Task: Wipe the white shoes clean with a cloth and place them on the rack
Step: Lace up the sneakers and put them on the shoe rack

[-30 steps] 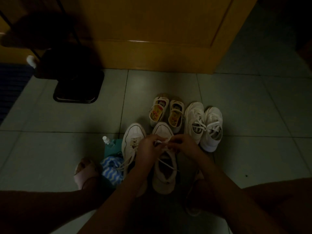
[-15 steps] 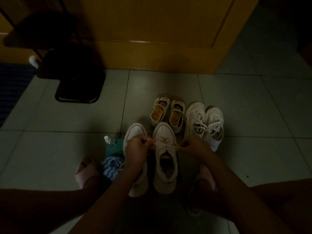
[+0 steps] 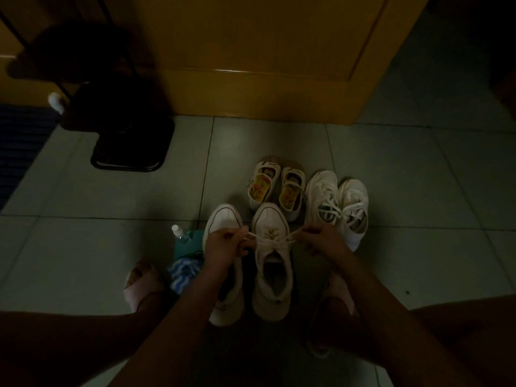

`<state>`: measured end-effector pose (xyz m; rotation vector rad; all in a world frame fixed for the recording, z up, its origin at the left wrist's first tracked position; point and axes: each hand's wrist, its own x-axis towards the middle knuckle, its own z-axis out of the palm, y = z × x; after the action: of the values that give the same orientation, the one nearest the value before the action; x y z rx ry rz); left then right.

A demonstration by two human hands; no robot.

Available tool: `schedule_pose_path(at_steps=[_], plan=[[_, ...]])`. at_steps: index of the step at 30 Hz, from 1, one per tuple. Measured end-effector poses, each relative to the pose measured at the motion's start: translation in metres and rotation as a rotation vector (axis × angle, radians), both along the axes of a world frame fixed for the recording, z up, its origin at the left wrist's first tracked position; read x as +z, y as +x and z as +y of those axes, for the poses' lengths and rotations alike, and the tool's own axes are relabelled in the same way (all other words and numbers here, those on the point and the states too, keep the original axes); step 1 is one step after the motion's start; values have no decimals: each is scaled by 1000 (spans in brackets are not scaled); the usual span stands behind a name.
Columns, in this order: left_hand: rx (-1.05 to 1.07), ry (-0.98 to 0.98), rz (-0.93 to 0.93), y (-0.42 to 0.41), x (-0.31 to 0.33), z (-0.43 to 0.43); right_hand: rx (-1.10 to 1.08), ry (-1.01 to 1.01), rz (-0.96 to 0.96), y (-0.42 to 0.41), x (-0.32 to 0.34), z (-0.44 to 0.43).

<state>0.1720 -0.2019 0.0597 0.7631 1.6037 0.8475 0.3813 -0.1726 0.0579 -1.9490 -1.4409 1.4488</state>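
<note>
Two white sneakers stand side by side on the floor in front of me. My left hand (image 3: 224, 247) and my right hand (image 3: 321, 241) each pinch an end of the white shoelace (image 3: 275, 238) of the right sneaker (image 3: 272, 275), pulled taut to either side. The left sneaker (image 3: 223, 216) lies partly under my left forearm. A blue-and-white striped cloth (image 3: 183, 270) lies bunched on the floor just left of it. The dark shoe rack (image 3: 125, 146) stands at the back left, dim and hard to make out.
A second white sneaker pair (image 3: 336, 205) and small white shoes with yellow insoles (image 3: 276, 188) sit further back. A small bottle with a white cap (image 3: 178, 233) lies on a green item. My feet in pink slippers (image 3: 142, 286) flank the shoes. A wooden door (image 3: 265, 57) is behind.
My hands were together over the sneaker's laces a second ago. They have since drawn apart sideways, stretching the lace ends out to both sides.
</note>
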Motion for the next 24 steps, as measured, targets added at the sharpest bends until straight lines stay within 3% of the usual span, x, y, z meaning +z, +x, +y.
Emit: schedule_pose_path(at_steps=[3, 10, 24], plan=[[30, -75, -130, 1, 3, 3, -18, -75, 27, 1, -4, -4], [24, 12, 17, -3, 7, 4, 255, -64, -288, 6, -3, -3], [51, 46, 75, -5, -1, 3, 354, -30, -371, 16, -11, 1]])
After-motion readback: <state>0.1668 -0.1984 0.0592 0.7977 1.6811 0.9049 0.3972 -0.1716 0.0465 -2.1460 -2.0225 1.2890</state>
